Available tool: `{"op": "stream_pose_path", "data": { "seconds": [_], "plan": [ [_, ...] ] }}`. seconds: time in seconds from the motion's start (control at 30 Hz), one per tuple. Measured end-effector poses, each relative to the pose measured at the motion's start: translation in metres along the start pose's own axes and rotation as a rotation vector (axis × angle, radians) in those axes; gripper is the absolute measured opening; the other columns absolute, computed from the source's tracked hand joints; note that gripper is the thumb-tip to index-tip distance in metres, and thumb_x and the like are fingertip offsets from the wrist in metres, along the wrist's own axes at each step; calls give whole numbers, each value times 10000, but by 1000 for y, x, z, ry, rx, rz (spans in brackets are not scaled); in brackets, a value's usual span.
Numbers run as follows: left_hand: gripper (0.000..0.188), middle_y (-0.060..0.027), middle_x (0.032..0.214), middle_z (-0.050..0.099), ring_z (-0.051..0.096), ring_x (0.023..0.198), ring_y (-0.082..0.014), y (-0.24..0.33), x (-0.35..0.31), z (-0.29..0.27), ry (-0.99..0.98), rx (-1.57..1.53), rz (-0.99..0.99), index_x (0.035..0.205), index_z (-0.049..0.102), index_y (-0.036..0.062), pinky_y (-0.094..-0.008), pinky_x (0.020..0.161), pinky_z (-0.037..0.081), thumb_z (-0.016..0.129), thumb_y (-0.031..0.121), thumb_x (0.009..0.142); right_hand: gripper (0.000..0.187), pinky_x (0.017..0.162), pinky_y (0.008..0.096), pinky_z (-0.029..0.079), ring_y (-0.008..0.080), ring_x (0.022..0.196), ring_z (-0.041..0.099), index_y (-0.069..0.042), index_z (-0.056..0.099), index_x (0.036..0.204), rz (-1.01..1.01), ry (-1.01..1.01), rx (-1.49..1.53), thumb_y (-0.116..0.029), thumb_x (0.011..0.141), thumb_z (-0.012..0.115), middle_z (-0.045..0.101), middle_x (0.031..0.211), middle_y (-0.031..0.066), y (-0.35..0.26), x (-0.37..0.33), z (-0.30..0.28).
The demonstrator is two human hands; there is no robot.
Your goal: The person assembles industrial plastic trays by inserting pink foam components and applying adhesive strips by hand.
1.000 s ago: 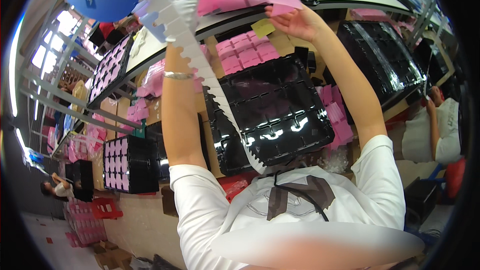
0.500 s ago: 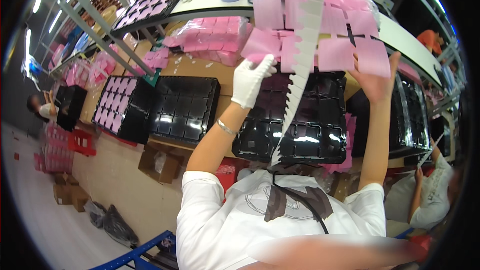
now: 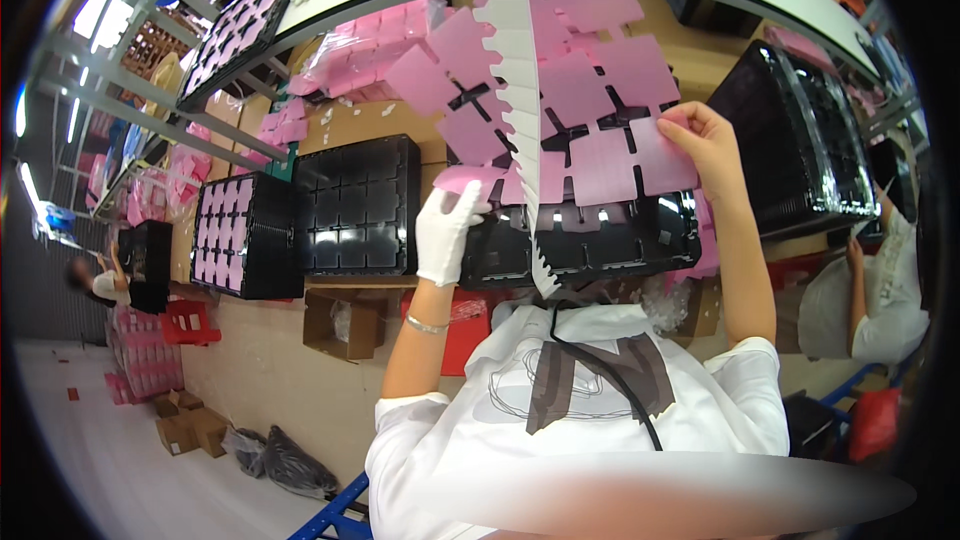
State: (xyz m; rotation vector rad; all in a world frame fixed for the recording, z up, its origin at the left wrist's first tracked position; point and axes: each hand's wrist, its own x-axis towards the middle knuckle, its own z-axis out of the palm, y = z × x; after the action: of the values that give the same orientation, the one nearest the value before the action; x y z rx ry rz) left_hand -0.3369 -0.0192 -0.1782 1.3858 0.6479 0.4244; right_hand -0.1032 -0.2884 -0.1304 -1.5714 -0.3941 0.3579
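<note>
A pink sheet of joined square pads (image 3: 605, 165) spreads over a black moulded tray (image 3: 600, 262) in front of me. My left hand (image 3: 445, 235), in a white glove, grips the sheet's near left corner, which curls up at the fingers. My bare right hand (image 3: 708, 145) pinches its right edge between thumb and fingers. The sheet's near edge lies over the tray; its far part is raised and uneven. A white strip with a jagged edge (image 3: 520, 90) crosses the view from the top down to my chest, hiding part of the sheet.
Left of my tray stand another black tray (image 3: 358, 205) and a black stack topped with pink pads (image 3: 225, 230). Wrapped pink pads (image 3: 370, 50) lie beyond. At right rises a tall stack of black trays (image 3: 790, 140). A cardboard box (image 3: 340, 325) sits below; co-workers are at both sides.
Both hands have come down and nearer to me, bringing the pink sheet from above down onto the black tray. My right hand has gone from spread under the sheet to pinching its edge.
</note>
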Motion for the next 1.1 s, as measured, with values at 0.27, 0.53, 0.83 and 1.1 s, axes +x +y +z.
{"op": "stream_pose_path", "data": {
  "seconds": [0.27, 0.53, 0.83, 1.1],
  "plan": [
    [441, -70, 938, 684, 627, 707, -92, -4, -11, -20, 4, 251, -40, 1303, 554, -14, -208, 621, 491, 690, 158, 921, 164, 685, 189, 477, 45, 758, 599, 3, 646, 995, 67, 108, -102, -31, 860, 733, 664, 864, 5, 79, -48, -11],
    [403, -48, 786, 651, 583, 632, -80, -7, -49, -16, 38, 442, -118, 1261, 585, 12, -230, 590, 494, 719, 115, 896, 250, 688, 230, 479, 62, 749, 595, -30, 648, 1040, -45, 262, -394, -92, 825, 759, 660, 829, 17, 89, -83, -7],
    [540, 2, 826, 612, 480, 643, -62, -3, -42, -7, 22, 804, 40, 1308, 578, 12, -221, 641, 460, 791, 165, 836, 445, 671, 339, 455, 194, 728, 541, -38, 586, 1159, -45, 287, -695, -139, 776, 789, 571, 798, 46, 77, -69, -15],
    [1142, -244, 1464, 399, 393, 1364, -358, 10, 64, 6, 93, 796, 683, 1505, 262, -29, -428, 1136, 332, 925, 299, 636, 896, 1009, 405, 434, 303, 1174, 531, -17, 406, 1440, -370, 158, -528, -297, 724, 865, 552, 1315, 184, 71, 49, -37]
  ]
}}
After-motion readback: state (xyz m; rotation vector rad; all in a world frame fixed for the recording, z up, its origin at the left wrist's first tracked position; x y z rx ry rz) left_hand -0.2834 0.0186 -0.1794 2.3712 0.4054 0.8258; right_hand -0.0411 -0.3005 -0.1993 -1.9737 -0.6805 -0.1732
